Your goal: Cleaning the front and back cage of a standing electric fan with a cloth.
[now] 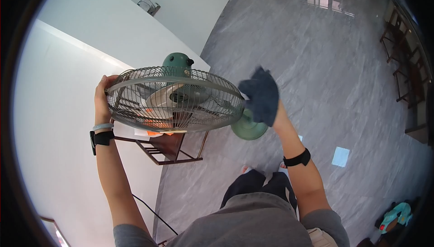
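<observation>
A standing electric fan (176, 101) with a wire cage and a green motor housing (177, 64) is before me at chest height. Its round green base (249, 126) rests on the floor. My left hand (105, 92) grips the left rim of the cage, its fingers partly hidden behind the wires. A dark blue cloth (260, 94) covers most of my right hand (280, 116), which holds it beside the cage's right edge. Whether the cloth touches the wires is unclear. Pale blades show inside the cage.
Behind the fan stands a dark wooden chair (169, 148) with orange and white items (154, 123) on it. A white wall (61, 111) rises at left. A black cable (154, 213) runs low. Wooden chairs (403, 60) and a turquoise ride-on toy (396, 217) are at right.
</observation>
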`<state>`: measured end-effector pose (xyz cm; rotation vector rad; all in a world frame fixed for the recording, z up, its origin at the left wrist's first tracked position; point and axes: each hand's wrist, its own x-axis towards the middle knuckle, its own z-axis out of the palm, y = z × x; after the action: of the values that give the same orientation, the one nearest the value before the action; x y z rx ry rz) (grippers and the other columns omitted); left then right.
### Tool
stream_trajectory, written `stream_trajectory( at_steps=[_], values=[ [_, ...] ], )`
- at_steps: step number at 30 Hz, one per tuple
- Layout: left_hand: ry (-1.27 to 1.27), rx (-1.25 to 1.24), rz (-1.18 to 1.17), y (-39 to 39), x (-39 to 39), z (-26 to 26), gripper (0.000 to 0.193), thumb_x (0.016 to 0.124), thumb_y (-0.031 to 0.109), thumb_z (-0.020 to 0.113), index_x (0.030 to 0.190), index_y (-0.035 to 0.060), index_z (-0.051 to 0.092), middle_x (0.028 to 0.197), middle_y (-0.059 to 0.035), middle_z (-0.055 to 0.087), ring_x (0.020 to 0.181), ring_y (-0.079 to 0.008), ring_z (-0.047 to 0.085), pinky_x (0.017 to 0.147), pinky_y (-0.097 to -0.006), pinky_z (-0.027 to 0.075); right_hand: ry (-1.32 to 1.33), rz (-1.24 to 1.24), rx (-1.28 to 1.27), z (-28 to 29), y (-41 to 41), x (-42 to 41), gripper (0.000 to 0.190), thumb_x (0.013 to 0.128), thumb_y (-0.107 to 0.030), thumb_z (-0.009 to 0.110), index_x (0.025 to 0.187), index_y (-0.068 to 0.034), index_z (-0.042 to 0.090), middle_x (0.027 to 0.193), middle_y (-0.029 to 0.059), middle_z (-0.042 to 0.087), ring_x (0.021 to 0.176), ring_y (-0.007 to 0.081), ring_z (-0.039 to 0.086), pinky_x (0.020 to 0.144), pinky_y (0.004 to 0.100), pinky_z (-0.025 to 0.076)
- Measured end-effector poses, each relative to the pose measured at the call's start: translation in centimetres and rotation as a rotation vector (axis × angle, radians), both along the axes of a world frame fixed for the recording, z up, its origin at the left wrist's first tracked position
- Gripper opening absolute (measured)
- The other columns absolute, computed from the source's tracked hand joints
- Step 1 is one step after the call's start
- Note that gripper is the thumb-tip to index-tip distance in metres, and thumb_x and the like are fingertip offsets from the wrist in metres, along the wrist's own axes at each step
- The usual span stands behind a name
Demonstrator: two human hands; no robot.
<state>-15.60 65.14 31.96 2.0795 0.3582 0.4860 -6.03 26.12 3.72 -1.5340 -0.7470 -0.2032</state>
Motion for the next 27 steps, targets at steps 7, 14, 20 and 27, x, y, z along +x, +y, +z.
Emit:
stream_trajectory(
  at_steps=[7,14,20,27],
  values=[
    [-0.031,0.039,0.041,-1.5,1.0,-0.3,0.051,0.098,0.040,0.042,0.106,-0.0045,0.065,0.105,-0.0125,0.066,0.100,-0.0203,0.059,0.094,-0.0324,0.042,0.530,0.013,0.066,-10.8,4.9,-0.4,0.036,0.093,-0.007,0.050,0.129,-0.003,0.052,0.126,0.0079,0.057,0.115,0.0235,0.056,0.097,0.0330,0.044],
    [0.027,0.160,-0.084,-1.1,0.0,0.7,0.056,0.096,0.041,0.035,0.110,-0.0067,0.061,0.112,-0.0171,0.065,0.104,-0.0241,0.061,0.095,-0.0344,0.045,0.441,0.448,-0.114,-16.6,6.1,2.7,0.030,0.091,-0.013,0.055,0.117,0.001,0.058,0.114,0.0094,0.063,0.099,0.0166,0.060,0.082,0.0318,0.049],
    [0.070,0.200,-0.007,-1.8,-0.9,1.3,0.060,0.092,0.041,0.034,0.111,-0.0089,0.061,0.112,-0.0190,0.065,0.105,-0.0256,0.061,0.095,-0.0350,0.044,1.126,0.820,-0.174,-11.6,11.7,8.4,0.035,0.095,-0.027,0.058,0.118,0.000,0.062,0.106,0.0038,0.067,0.088,0.0120,0.063,0.074,0.0294,0.052],
    [0.151,0.526,0.082,-2.8,1.0,2.0,0.066,0.089,0.045,0.029,0.114,-0.0035,0.066,0.128,-0.0216,0.060,0.134,-0.0378,0.039,0.113,-0.0480,0.023,0.501,1.235,-0.068,-13.7,24.5,11.0,0.021,0.092,-0.020,0.057,0.105,-0.005,0.064,0.096,0.0033,0.064,0.084,0.0138,0.062,0.071,0.0283,0.050]
  ],
)
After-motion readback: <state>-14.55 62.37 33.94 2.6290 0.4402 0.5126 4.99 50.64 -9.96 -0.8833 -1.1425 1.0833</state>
